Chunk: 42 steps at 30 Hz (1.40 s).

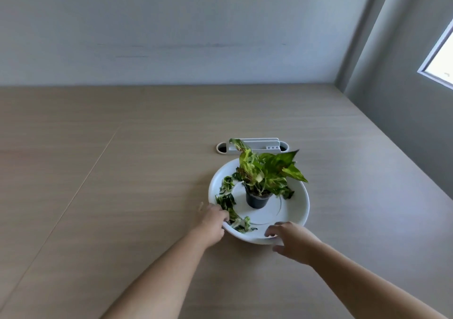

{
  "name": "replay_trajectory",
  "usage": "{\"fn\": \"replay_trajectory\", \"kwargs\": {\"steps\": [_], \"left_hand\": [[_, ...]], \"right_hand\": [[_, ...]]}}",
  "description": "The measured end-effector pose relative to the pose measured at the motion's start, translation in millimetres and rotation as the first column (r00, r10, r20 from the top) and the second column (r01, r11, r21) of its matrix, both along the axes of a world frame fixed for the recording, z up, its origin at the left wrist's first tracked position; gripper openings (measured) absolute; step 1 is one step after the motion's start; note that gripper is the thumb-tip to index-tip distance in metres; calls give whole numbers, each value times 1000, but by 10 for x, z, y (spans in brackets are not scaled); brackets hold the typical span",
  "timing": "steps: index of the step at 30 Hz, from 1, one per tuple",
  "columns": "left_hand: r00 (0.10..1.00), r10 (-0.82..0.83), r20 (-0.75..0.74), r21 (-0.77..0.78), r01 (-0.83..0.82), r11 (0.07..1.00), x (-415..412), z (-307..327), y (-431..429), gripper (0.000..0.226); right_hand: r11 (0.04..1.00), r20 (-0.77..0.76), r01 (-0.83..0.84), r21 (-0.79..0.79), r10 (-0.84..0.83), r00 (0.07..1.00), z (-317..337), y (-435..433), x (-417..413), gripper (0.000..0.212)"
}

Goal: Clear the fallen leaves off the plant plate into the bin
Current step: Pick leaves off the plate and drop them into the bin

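Pale wood table [122,171] runs back to a bare white wall, with a window [441,56] at the far right. No bin is in view.

The white plate [289,210] sits near the middle of the table, just in front of a white desk tray [255,146]. A small black pot [257,199] holding a green-and-yellow plant [267,171] stands upright at its centre.

The fallen leaves [228,201] are dark green streaked with cream, curled and torn. They lie in an arc along the plate's left side and round to the near rim. One more scrap lies on the right, under the plant.

The left hand [213,222] is at the near-left rim with its fingers curled in among the leaves. Whether they pinch leaves or the rim itself I cannot tell. The right hand [294,242] is at the near-right rim, fingers loosely spread above the edge and thumb below — relaxed, not clamped.

The step looks like gathering. It would go best with the right hand steadying the plate while the left sweeps the arc into one pile and pinches low. That hand should stay clear of the pot — it is light and looks easy to tip.
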State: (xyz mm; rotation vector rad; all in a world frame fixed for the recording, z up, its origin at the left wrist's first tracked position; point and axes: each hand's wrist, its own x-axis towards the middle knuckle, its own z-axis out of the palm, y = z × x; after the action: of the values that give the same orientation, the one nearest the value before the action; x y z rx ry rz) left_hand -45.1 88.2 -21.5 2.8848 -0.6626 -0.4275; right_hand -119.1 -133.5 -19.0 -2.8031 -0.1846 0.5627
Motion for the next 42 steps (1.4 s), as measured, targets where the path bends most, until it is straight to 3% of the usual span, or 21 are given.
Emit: {"fn": "replay_trajectory", "kwargs": {"steps": [3, 6, 12, 15, 18, 23, 27, 31, 35, 42], "left_hand": [[999, 41, -26, -20, -42, 999, 30, 28, 54, 28], [999, 46, -27, -102, -48, 994, -122, 17, -50, 27], [995, -18, -97, -202, -2, 979, -449, -24, -401, 29], [985, 19, -172, -188, -51, 981, -409, -13, -440, 26], [973, 120, -198, -233, -166, 958, -254, 59, -409, 29], [979, 133, -153, -14, -137, 991, -22, 30, -412, 50], [989, 85, -119, 79, -76, 994, 12, -37, -498, 37], [981, 126, -145, 73, -117, 991, 16, -73, -552, 16], [958, 185, -217, 53, -178, 983, 35, -132, -581, 26], [959, 195, -206, -116, -222, 968, 103, -145, -499, 18]], "right_hand": [[986, -58, 106, 126, -99, 993, -31, 0, 17, 24], [983, -116, 150, 102, -138, 984, -24, -268, 104, 23], [964, 93, 253, -83, -245, 965, -8, -749, 183, 46], [974, 117, 215, -68, -206, 972, -18, -701, 169, 45], [985, 90, 164, 51, -168, 982, 28, -466, 144, 35], [981, -27, 140, 137, -138, 990, 4, -73, 206, 35], [981, -56, 174, 80, -170, 984, -131, 198, 260, 40], [976, -21, 210, 56, -209, 978, -227, 307, 295, 34], [961, -30, 254, 109, -253, 967, -291, 257, 348, 17], [870, -67, 401, 287, -399, 914, -221, 99, 389, 22]]}}
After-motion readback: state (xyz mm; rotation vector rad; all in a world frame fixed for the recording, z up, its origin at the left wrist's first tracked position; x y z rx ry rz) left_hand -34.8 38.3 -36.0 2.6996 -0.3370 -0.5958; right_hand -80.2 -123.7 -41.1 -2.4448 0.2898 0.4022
